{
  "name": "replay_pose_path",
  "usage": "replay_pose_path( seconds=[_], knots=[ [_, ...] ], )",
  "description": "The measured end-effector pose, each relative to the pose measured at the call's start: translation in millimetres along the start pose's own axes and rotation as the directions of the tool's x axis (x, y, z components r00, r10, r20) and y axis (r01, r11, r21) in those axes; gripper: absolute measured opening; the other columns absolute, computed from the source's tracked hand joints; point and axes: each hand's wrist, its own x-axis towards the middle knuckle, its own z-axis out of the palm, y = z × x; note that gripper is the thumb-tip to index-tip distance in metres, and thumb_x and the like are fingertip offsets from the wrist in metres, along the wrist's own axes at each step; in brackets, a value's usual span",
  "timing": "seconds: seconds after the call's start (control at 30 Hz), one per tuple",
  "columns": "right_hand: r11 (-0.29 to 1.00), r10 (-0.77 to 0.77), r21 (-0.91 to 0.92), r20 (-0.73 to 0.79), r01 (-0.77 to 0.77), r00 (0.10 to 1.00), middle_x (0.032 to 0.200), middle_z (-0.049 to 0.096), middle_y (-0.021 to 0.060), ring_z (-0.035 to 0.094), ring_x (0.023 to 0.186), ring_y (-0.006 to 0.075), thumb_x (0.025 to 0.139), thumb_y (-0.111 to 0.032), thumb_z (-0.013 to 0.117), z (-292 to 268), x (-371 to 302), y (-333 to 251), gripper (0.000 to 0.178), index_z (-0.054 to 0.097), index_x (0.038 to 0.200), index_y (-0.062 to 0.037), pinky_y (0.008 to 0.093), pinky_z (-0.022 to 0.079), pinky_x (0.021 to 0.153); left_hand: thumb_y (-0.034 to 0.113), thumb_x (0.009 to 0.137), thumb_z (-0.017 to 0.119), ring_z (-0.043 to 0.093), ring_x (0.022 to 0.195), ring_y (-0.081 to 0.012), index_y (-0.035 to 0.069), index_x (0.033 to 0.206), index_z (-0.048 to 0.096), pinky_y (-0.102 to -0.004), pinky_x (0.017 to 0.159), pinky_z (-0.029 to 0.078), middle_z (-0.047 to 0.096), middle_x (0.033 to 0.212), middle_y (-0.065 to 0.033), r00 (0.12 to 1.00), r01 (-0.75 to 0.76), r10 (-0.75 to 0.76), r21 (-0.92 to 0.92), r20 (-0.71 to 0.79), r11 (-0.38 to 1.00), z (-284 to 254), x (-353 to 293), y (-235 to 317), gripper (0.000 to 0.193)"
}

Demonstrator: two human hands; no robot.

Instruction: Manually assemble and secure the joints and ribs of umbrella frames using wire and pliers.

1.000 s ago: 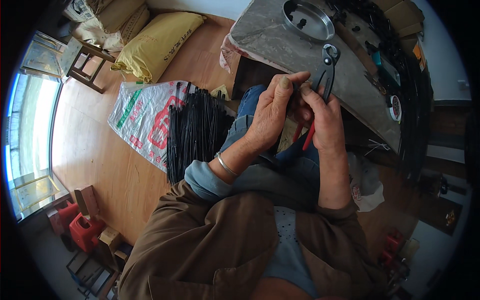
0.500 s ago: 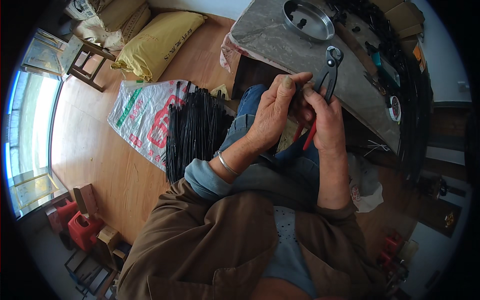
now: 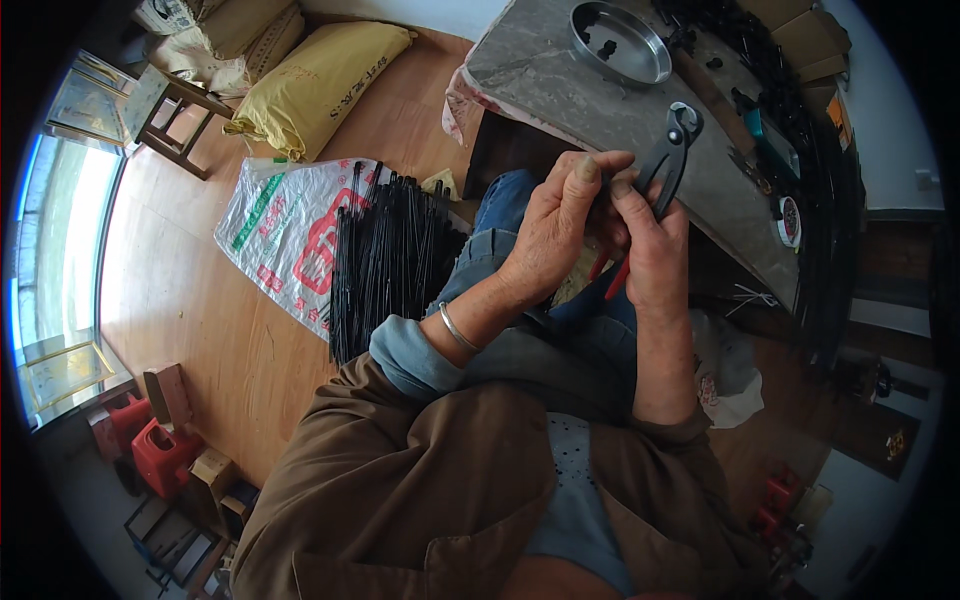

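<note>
My right hand [image 3: 655, 245] is closed around a pair of pliers [image 3: 679, 150] with red handles. The dark metal jaws point up and away, over the table's near edge. Against it, my left hand [image 3: 560, 210] is closed, thumb up and fingers curled. Whatever sits between the fingers, dark and small, is mostly hidden. Both hands are above my lap. To their left, a thick bundle of thin black rods [image 3: 390, 265] lies on a flattened white woven sack [image 3: 275, 240] with red and green print.
Ahead is a grey table [image 3: 530, 55] bearing a round metal tray [image 3: 657, 78] with small black pieces [image 3: 607, 48], and a pile of black parts [image 3: 740, 40]. A full yellow sack [image 3: 315, 95] and a wooden stool [image 3: 165, 115] stand far left. Red plastic stools [image 3: 165, 455] are at lower left.
The pliers' jaws have shifted slightly to the right and down. My left hand has moved a little to the right with them, still closed.
</note>
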Motion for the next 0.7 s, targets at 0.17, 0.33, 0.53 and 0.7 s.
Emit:
replay_pose_path(
  seconds=[0.17,0.33,0.53,0.7],
  knots=[
    [0.984,-0.114,-0.149,-0.089,0.100,0.989,0.070,0.057,-0.0026,0.049,0.060,0.0034,0.092,-0.017,0.060,6,-6,-2,0.015,0.062,0.090,-0.0028,0.0190,0.037,0.053,0.040,0.102,0.033,0.054,0.079,-0.0071,0.000,0.119,0.054,-0.0227,0.070,0.048,0.061,0.101,-0.0051,0.998,-0.053,0.057,0.097,-0.037,0.994,5,2,-1,0.049],
    [0.971,-0.152,-0.204,-0.120,0.126,0.981,0.076,0.061,0.0011,0.051,0.060,0.0052,0.094,-0.017,0.058,1,-10,-2,0.017,0.063,0.095,-0.0009,0.0198,0.042,0.055,0.040,0.102,0.034,0.055,0.064,-0.0075,-0.002,0.106,0.059,-0.0226,0.058,0.047,0.063,0.086,-0.0059,0.996,0.023,-0.013,0.105,-0.091,0.994,13,7,7,0.049],
    [0.995,0.085,-0.060,0.048,-0.082,0.995,0.086,0.063,0.0110,0.055,0.055,0.0101,0.097,-0.014,0.050,-6,-32,-30,0.029,0.048,0.120,0.0027,0.0236,0.048,0.048,0.051,0.097,0.037,0.046,0.047,-0.0089,-0.001,0.077,0.064,-0.0234,0.046,0.040,0.057,0.059,-0.0047,0.960,0.143,-0.153,-0.062,-0.233,0.988,16,22,13,0.062],
    [0.919,0.376,-0.210,0.211,-0.334,0.902,0.071,0.055,0.0075,0.049,0.048,0.0085,0.096,-0.008,0.046,-34,-57,-57,0.028,0.045,0.123,0.0024,0.0217,0.042,0.044,0.058,0.094,0.038,0.038,0.046,-0.0082,0.001,0.068,0.063,-0.0238,0.044,0.029,0.045,0.050,0.0003,0.966,0.198,-0.184,0.064,-0.179,0.978,5,26,10,0.068]
  ],
)
